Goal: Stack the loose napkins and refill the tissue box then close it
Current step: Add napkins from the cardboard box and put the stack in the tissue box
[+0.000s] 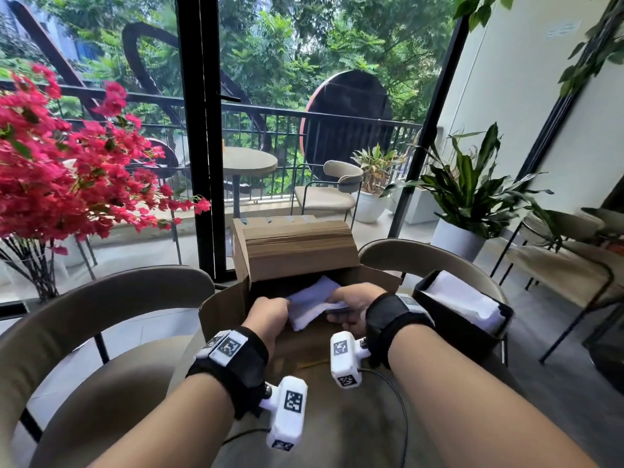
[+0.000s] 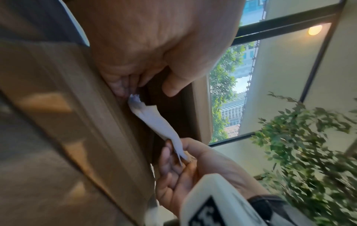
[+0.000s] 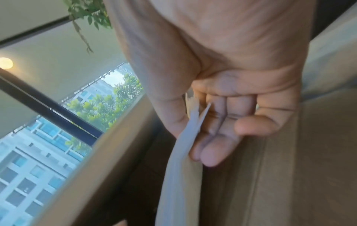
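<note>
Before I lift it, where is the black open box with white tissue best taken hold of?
Grip the black open box by its two long side walls, coming from above. It lies tilted on the beige chair, and the white tissue fills its open top, so the walls give the only firm hold, I judge.

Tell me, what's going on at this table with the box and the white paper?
A person is lifting a small bundle of napkins out of an open cardboard box. The left hand pinches one end and the right hand grips the other. To the right stands an open black tissue box with white napkins already showing inside. It has not been closed yet.
</note>
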A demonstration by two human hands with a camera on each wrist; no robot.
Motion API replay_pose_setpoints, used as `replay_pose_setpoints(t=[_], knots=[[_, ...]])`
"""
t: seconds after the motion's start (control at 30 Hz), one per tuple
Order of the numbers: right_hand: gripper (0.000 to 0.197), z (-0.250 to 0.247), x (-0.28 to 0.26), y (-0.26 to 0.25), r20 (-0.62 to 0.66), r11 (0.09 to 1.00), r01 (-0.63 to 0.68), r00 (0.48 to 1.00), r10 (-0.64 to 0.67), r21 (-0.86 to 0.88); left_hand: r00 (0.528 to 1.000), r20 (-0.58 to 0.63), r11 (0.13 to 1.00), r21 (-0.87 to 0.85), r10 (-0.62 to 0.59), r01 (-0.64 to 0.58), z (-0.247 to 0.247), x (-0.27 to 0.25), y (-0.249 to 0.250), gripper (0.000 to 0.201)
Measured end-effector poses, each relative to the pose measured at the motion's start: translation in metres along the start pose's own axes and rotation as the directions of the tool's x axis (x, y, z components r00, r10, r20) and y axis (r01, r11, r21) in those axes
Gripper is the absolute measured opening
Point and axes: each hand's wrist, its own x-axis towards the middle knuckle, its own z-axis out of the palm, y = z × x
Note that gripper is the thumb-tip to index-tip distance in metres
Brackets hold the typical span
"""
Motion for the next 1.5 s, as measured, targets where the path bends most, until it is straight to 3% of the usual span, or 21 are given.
replay_pose_setpoints(t=[0.13, 0.23, 0.37, 0.43, 0.5, 0.6, 0.7, 0.83, 0.97, 1.03, 1.13, 1.23, 1.5], knots=[[0.008, -0.022, -0.031, 0.018, 0.053, 0.994, -0.009, 0.999, 0.003, 0.104, 0.995, 0.098, 0.982, -0.187, 0.002, 0.017, -0.003, -0.041, -0.004, 0.022], [0.007, -0.037, -0.061, 0.032, 0.102, 0.985, 0.046, 0.993, -0.064, 0.169, 0.982, 0.186, 0.955, -0.281, -0.041, 0.093, -0.006, -0.063, -0.012, 0.03], [0.013, -0.05, -0.098, 0.05, 0.149, 0.952, 0.193, 0.961, -0.232, 0.236, 0.913, 0.396, 0.938, -0.265, -0.104, 0.222, -0.005, -0.094, -0.023, 0.048], [0.018, -0.055, -0.109, 0.062, 0.161, 0.957, 0.239, 0.95, -0.266, 0.167, 0.901, 0.429, 0.953, -0.244, -0.061, 0.18, 0.002, -0.11, -0.026, 0.046], [0.019, -0.059, -0.123, 0.075, 0.159, 0.964, 0.263, 0.951, -0.266, 0.039, 0.919, 0.394, 0.967, -0.238, 0.011, 0.091, 0.009, -0.122, -0.032, 0.04], [0.037, -0.064, -0.14, 0.091, 0.201, 0.96, 0.277, 0.944, -0.261, -0.051, 0.93, 0.344, 0.98, -0.187, 0.133, -0.071, 0.01, -0.133, -0.039, 0.037], [0.054, -0.069, -0.15, 0.108, 0.231, 0.94, 0.333, 0.912, -0.34, 0.069, 0.874, 0.426, 0.972, -0.084, 0.233, -0.219, 0.006, -0.144, -0.042, 0.034], [0.043, -0.068, -0.163, 0.139, 0.207, 0.884, 0.406, 0.868, -0.452, 0.23, 0.787, 0.552, 0.941, 0.012, 0.276, -0.338, 0.006, -0.159, -0.046, 0.035], [0.046, -0.066, -0.169, 0.159, 0.048, 0.833, 0.538, 0.835, -0.548, 0.129, 0.736, 0.61, 0.9, 0.082, 0.294, -0.428, 0.014, -0.171, -0.052, 0.027], [0.036, -0.068, -0.175, 0.161, 0.011, 0.805, 0.591, 0.806, -0.592, 0.048, 0.735, 0.59, 0.886, 0.071, 0.332, -0.458, 0.017, -0.176, -0.055, 0.028], [0.029, -0.07, -0.181, 0.167, -0.002, 0.8, 0.598, 0.801, -0.599, 0.044, 0.743, 0.549, 0.876, 0.041, 0.383, -0.481, 0.02, -0.181, -0.058, 0.028], [0.021, -0.066, -0.181, 0.182, -0.017, 0.802, 0.59, 0.805, -0.593, -0.093, 0.744, 0.521, 0.846, 0.076, 0.418, -0.529, 0.022, -0.186, -0.069, 0.023], [0.02, -0.058, -0.186, 0.199, -0.012, 0.824, 0.55, 0.831, -0.557, -0.134, 0.788, 0.503, 0.896, 0.058, 0.355, -0.441, 0.022, -0.201, -0.081, 0.014]])
